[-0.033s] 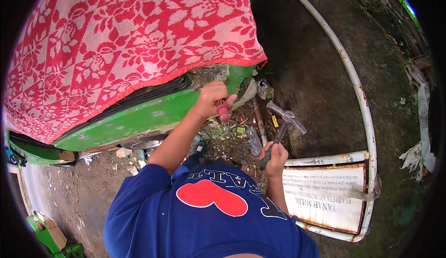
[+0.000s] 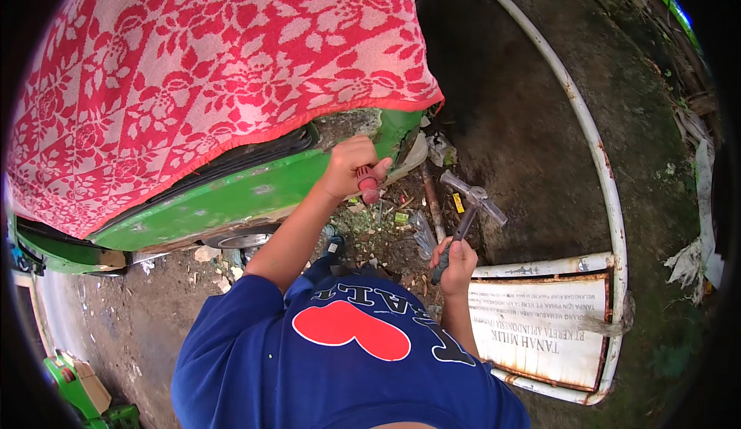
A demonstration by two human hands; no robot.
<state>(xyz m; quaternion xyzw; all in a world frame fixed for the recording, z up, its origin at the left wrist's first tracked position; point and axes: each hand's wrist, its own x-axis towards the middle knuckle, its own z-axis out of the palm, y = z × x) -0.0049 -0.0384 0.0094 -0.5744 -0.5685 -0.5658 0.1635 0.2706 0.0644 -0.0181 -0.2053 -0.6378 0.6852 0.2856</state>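
Note:
My left hand (image 2: 350, 165) is wrapped round the ribbed red handle of a tool (image 2: 369, 189), at the corner of a green vehicle body (image 2: 266, 191). The tool's shaft and tip are hidden, so I cannot tell whether it is a screwdriver or a chisel. Beside that hand, a patch of the panel (image 2: 347, 125) is bare and grey. Lower and to the right, my right hand (image 2: 457, 263) grips a metal hammer (image 2: 475, 197) by its dark handle. The hammer head is raised, apart from the red handle.
A red and pink floral blanket (image 2: 231, 66) drapes over the vehicle. Debris and paint flakes (image 2: 367, 236) litter the ground below. At the right stand a rusty white pipe frame (image 2: 590, 128) and a white sign board (image 2: 540, 328). A green object (image 2: 77, 390) lies at lower left.
The hammer head has shifted very slightly to the left. The red handle has tipped a little to the left in my left hand. Otherwise the scene looks the same.

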